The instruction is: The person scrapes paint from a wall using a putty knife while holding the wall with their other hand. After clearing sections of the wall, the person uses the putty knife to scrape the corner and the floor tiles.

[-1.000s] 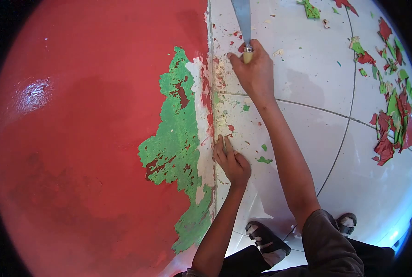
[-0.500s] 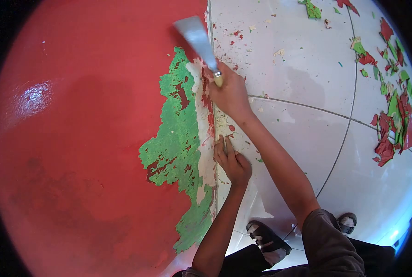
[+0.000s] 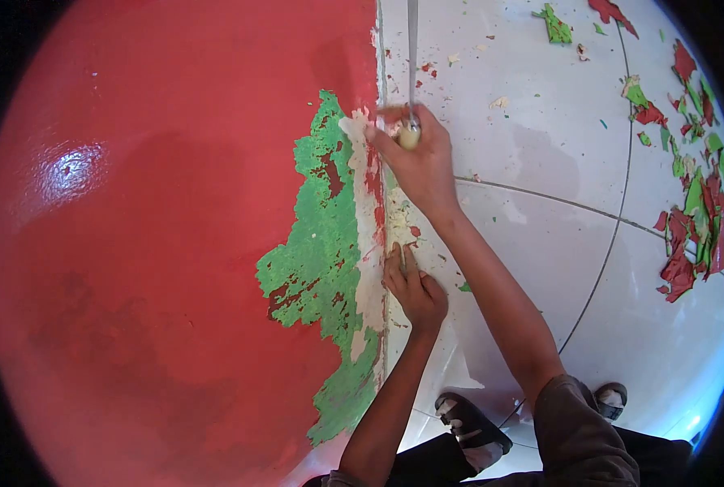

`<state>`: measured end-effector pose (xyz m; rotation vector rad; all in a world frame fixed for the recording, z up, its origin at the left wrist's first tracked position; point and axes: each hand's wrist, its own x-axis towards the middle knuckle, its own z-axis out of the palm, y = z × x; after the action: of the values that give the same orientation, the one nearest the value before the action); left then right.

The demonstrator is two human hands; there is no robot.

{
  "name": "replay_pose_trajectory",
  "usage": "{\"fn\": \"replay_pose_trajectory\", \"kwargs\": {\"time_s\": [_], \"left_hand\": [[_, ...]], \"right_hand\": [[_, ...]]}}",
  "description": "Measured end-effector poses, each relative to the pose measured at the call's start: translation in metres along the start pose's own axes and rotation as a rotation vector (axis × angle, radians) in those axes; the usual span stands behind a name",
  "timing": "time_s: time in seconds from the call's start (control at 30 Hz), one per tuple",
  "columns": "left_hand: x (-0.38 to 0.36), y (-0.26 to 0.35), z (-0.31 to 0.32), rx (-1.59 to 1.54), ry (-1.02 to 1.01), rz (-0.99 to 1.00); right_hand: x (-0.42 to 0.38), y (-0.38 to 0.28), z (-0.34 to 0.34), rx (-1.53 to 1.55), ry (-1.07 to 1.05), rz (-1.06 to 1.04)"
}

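Note:
My right hand (image 3: 423,158) is wrapped around the pale handle of a putty knife (image 3: 413,61). The knife's metal blade points away from me and shows nearly edge-on above the tiles, beside the red wall (image 3: 175,203). Lower down, my left hand (image 3: 417,292) rests at the foot of the wall, fingers stretched forward onto the crumb-strewn tile, with nothing visible in them. Left of both hands, a ragged patch of green paint (image 3: 321,243) shows where red is gone. A whitish bare strip (image 3: 368,276) runs between the green and the floor joint.
Peeled red and green paint flakes (image 3: 695,219) lie heaped on the right of the white tiled floor (image 3: 540,268). More scraps (image 3: 557,28) are scattered at the top. My sandalled foot (image 3: 471,426) stands at the bottom, the other farther right.
The putty knife has swung right, from slanting over the red wall to pointing straight ahead over the tiles, its blade turned edge-on. My left hand stays at about the same spot.

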<state>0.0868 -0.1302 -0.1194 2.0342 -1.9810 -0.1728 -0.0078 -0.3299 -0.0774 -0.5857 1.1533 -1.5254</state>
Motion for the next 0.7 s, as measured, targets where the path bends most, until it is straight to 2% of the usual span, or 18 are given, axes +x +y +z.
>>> {"fn": "replay_pose_trajectory", "kwargs": {"time_s": [0.03,0.23,0.33,0.43,0.63,0.7], "left_hand": [[0.000,0.000,0.000,0.002,-0.002,0.000],[0.000,0.001,-0.001,0.009,-0.012,-0.012],[0.000,0.000,-0.001,0.020,-0.025,-0.017],[-0.001,0.000,-0.002,0.027,-0.036,-0.021],[0.001,0.000,-0.001,0.018,-0.016,-0.003],[0.001,-0.001,-0.001,0.019,-0.015,0.002]], "right_hand": [[0.009,-0.001,0.009,0.099,0.002,0.008],[0.054,-0.001,0.028,0.117,-0.190,-0.174],[0.060,0.008,0.031,0.173,-0.194,-0.233],[0.060,0.004,0.028,0.037,-0.247,-0.189],[0.063,0.006,0.032,-0.160,-0.155,-0.338],[0.060,0.002,0.034,-0.221,-0.130,-0.456]]}}
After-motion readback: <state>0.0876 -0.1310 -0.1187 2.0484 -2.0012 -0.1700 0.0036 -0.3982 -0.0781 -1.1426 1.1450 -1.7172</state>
